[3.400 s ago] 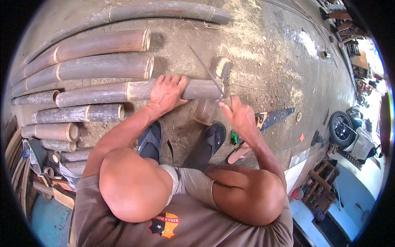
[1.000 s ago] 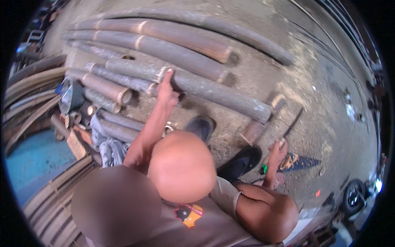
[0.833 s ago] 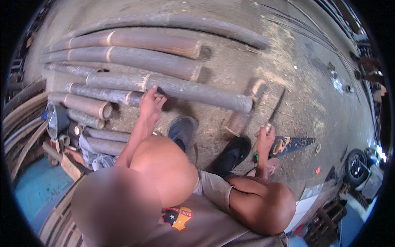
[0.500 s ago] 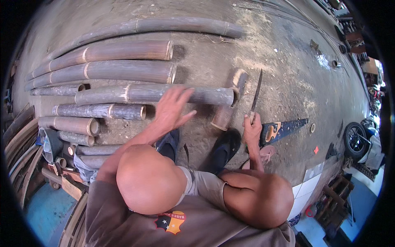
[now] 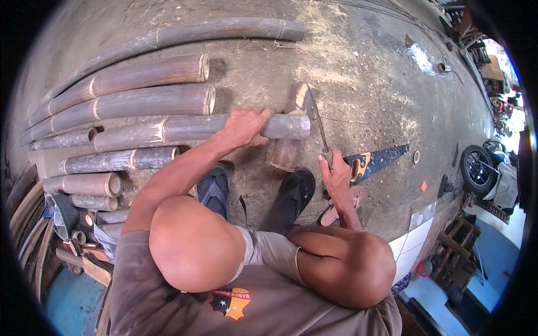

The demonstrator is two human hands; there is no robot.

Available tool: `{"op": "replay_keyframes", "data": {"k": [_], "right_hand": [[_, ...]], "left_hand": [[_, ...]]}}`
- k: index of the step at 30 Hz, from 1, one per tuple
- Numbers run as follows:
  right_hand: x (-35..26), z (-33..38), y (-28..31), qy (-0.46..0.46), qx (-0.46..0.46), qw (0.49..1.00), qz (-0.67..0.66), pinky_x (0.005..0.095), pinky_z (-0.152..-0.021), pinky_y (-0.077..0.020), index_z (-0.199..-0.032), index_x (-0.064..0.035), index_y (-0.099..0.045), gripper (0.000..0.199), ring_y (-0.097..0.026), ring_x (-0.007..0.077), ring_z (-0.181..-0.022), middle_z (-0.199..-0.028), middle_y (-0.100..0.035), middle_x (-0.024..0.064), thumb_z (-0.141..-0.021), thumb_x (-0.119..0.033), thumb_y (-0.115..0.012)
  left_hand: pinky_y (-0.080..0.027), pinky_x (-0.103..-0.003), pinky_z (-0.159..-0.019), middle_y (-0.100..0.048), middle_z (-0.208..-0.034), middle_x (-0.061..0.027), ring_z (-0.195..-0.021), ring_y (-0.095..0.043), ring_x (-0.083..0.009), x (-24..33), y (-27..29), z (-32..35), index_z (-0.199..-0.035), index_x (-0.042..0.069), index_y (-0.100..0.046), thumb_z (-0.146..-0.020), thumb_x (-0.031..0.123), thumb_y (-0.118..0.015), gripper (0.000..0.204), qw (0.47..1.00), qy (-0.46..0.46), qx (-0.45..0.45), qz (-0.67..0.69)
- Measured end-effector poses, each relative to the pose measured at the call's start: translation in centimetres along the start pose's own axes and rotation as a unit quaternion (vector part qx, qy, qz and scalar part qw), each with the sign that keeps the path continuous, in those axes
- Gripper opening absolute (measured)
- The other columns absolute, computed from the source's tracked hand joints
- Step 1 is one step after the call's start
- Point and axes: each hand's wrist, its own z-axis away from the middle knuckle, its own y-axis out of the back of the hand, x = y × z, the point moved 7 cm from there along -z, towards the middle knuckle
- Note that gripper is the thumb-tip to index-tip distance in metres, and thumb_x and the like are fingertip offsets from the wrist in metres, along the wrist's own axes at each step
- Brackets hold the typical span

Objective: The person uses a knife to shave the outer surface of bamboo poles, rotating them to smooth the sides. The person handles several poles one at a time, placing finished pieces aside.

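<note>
Head view: well left of the left hand, a short dark bamboo piece (image 5: 119, 161) lies near a long bamboo pole (image 5: 193, 129). That pole runs rightward under the left hand (image 5: 245, 127), which clasps it from above, fingers spread over its top. Just right of this hand, the pole's end crosses a bamboo block (image 5: 287, 155). Farther right, the right hand (image 5: 335, 175) grips a knife (image 5: 319, 124), blade pointing away beside the pole's end; a saw (image 5: 386, 162) lies right of that hand.

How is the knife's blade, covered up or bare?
Bare: the long blade sticks out of the right hand with no sheath over it.
</note>
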Motion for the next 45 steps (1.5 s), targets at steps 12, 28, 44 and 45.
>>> {"op": "replay_keyframes", "data": {"k": [12, 28, 44, 45], "right_hand": [[-7.9, -3.9, 2.6, 0.177, -0.039, 0.98, 0.084, 0.0495, -0.067, -0.0557, -0.123, -0.0012, -0.061, 0.04, -0.072, 0.0461, -0.083, -0.095, -0.073, 0.0253, -0.097, -0.029, -0.074], [-3.8, -5.9, -0.8, 0.056, -0.196, 0.956, 0.213, 0.0542, -0.068, -0.0558, -0.12, -0.0028, -0.057, 0.04, -0.072, 0.0464, -0.08, -0.091, -0.073, 0.022, -0.102, -0.037, -0.067], [-7.6, -6.7, -0.2, 0.046, -0.228, 0.958, 0.167, 0.055, -0.073, -0.0537, -0.122, -0.0025, -0.059, 0.046, -0.071, 0.0469, -0.081, -0.092, -0.073, 0.024, -0.099, -0.04, -0.07], [-11.1, -6.3, 1.1, 0.155, -0.148, 0.971, 0.103, 0.0552, -0.069, -0.0536, -0.12, -0.0023, -0.059, 0.041, -0.071, 0.0465, -0.08, -0.09, -0.072, 0.0257, -0.102, -0.038, -0.067]], "left_hand": [[-0.057, -0.051, -0.088, -0.076, -0.106, -0.0209, -0.105, -0.073, -0.0396, -2.0, -0.2, -1.6, -0.126, 0.012, -0.068, -0.069, 0.057, -0.084, 0.075, 0.987, 0.048, -0.111, 0.106], [-0.056, -0.052, -0.087, -0.076, -0.103, -0.0202, -0.102, -0.073, -0.0398, -1.8, -0.1, -2.4, -0.118, 0.008, -0.073, -0.067, 0.058, -0.084, 0.073, 0.982, 0.049, -0.142, 0.115], [-0.058, -0.053, -0.086, -0.077, -0.102, -0.0201, -0.102, -0.074, -0.0395, -1.7, -0.3, -1.1, -0.119, 0.007, -0.066, -0.072, 0.052, -0.087, 0.069, 0.996, 0.025, -0.076, 0.047], [-0.058, -0.052, -0.087, -0.076, -0.102, -0.0203, -0.103, -0.074, -0.04, -1.5, -0.4, -0.6, -0.121, 0.007, -0.064, -0.073, 0.047, -0.086, 0.067, 0.993, 0.048, -0.096, 0.04]]}}
